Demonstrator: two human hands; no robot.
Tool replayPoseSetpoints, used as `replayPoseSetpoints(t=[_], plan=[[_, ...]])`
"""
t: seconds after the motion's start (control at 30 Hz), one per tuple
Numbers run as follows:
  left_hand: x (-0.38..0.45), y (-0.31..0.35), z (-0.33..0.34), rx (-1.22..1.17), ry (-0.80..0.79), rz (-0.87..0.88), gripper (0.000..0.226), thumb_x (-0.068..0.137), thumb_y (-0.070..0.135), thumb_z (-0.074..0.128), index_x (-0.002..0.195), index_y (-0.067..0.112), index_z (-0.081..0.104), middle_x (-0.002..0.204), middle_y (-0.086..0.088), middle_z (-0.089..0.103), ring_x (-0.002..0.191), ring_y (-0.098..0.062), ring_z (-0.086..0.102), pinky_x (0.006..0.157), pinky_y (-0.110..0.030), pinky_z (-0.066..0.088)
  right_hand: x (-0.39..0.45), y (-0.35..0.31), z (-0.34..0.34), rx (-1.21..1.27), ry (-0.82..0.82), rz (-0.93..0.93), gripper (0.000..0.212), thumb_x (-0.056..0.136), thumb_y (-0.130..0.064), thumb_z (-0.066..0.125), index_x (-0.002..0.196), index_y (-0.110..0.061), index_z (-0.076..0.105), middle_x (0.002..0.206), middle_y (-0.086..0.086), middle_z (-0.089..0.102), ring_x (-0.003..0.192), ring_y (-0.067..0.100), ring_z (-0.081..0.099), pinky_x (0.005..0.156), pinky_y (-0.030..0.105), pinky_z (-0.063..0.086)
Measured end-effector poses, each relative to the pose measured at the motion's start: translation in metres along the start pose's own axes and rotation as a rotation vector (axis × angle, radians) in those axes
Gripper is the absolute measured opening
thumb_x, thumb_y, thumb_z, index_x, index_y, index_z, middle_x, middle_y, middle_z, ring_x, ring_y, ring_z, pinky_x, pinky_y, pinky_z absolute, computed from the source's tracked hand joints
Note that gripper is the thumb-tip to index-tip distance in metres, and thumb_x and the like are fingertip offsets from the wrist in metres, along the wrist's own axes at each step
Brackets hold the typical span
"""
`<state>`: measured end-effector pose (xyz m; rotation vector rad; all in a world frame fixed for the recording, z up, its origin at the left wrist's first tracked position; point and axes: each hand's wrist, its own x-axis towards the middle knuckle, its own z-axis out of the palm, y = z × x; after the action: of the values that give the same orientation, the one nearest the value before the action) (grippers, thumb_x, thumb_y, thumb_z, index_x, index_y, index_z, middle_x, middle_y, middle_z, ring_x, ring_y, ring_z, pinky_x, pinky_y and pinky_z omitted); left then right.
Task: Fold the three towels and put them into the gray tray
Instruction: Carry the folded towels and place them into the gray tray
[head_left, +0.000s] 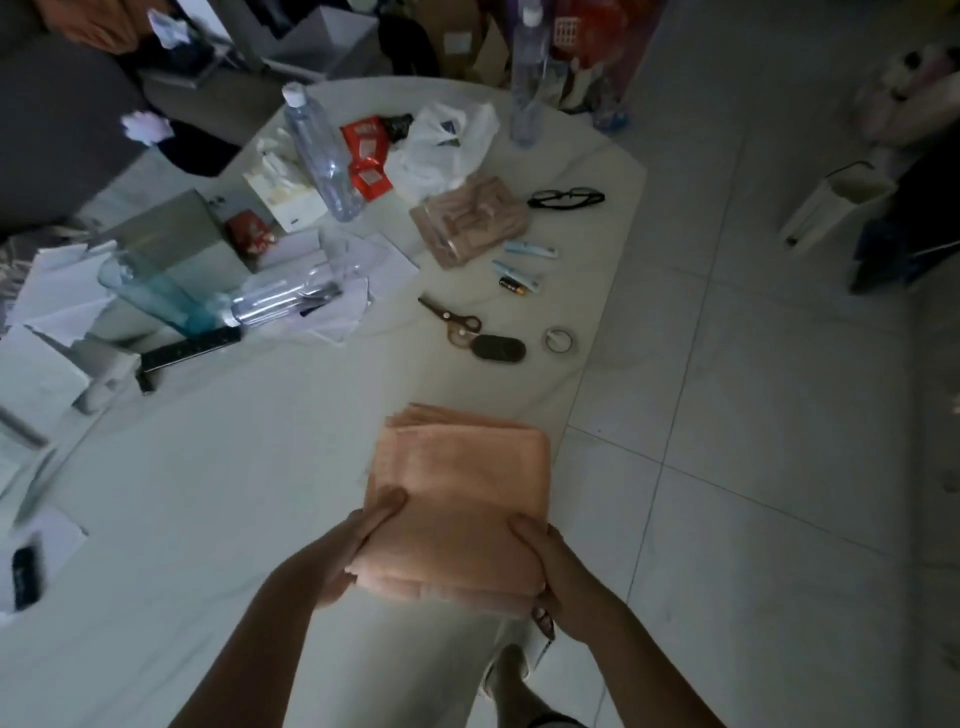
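Both hands, left hand (358, 551) and right hand (550, 577), grip a folded peach towel (457, 499), fingers clamped on its near corners, over the pale cluttered tabletop (218, 493); beyond the towel lie scissors (451, 323); tiled floor (753, 467) beside it.

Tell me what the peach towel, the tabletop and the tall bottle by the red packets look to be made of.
Peach towel: soft woven cloth, likely terry cotton; matte, thick folded layers that give under both hands. Tabletop: smooth pale slab with a faint sheen, perhaps stone or laminate; the dim light leaves it open. Tall bottle: clear thin plastic with a white cap, since the things behind show through it.
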<state>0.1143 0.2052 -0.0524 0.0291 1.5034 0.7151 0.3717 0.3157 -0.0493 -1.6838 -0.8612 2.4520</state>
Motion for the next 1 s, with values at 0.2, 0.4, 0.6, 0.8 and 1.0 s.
replayPoseSetpoints(t=[0.2,0.4,0.6,0.8,1.0], plan=[[-0.023,-0.017,0.064,-0.203,-0.063,0.048,0.073,0.079,0.061,0.076,0.133,0.017,0.056,0.127,-0.013,0.071,0.115,-0.03,0.069,0.085,-0.038,0.06,-0.021,-0.045,-0.044,-0.063,-0.13,-0.062,0.049,0.084,-0.05,0.065,0.121,-0.018,0.063,0.111,0.005,0.075,0.101,0.023,0.072,0.082,0.037,0.059],[-0.034,0.027,0.151,-0.169,-0.163,0.221,0.06,0.08,0.058,0.077,0.123,0.016,0.073,0.129,-0.016,0.07,0.118,-0.031,0.068,0.086,-0.037,0.059,-0.079,-0.078,-0.11,0.036,0.008,-0.255,0.062,0.076,-0.054,0.066,0.127,-0.02,0.06,0.114,0.006,0.074,0.104,0.026,0.071,0.089,0.045,0.056],[-0.043,0.084,0.26,-0.006,-0.28,0.352,0.073,0.079,0.062,0.077,0.133,0.015,0.062,0.129,-0.012,0.071,0.119,-0.028,0.067,0.102,-0.046,0.05,-0.153,-0.105,-0.191,0.15,0.133,-0.475,0.053,0.074,-0.061,0.065,0.115,-0.028,0.065,0.108,0.001,0.077,0.097,0.019,0.074,0.071,0.033,0.06],[-0.026,0.153,0.368,0.002,-0.319,0.396,0.051,0.068,0.061,0.085,0.108,0.029,0.08,0.119,-0.003,0.076,0.11,-0.019,0.072,0.097,-0.04,0.052,-0.167,-0.16,-0.277,0.368,0.224,-0.567,0.042,0.072,-0.058,0.065,0.1,-0.029,0.078,0.106,0.001,0.077,0.093,0.018,0.075,0.07,0.035,0.058],[0.028,0.261,0.463,-0.001,-0.308,0.415,0.073,0.07,0.06,0.082,0.127,0.019,0.064,0.121,-0.01,0.075,0.111,-0.025,0.072,0.094,-0.041,0.054,-0.139,-0.273,-0.363,0.331,0.281,-0.587,0.039,0.087,-0.046,0.058,0.118,-0.023,0.067,0.106,0.001,0.077,0.092,0.019,0.074,0.073,0.035,0.056]])
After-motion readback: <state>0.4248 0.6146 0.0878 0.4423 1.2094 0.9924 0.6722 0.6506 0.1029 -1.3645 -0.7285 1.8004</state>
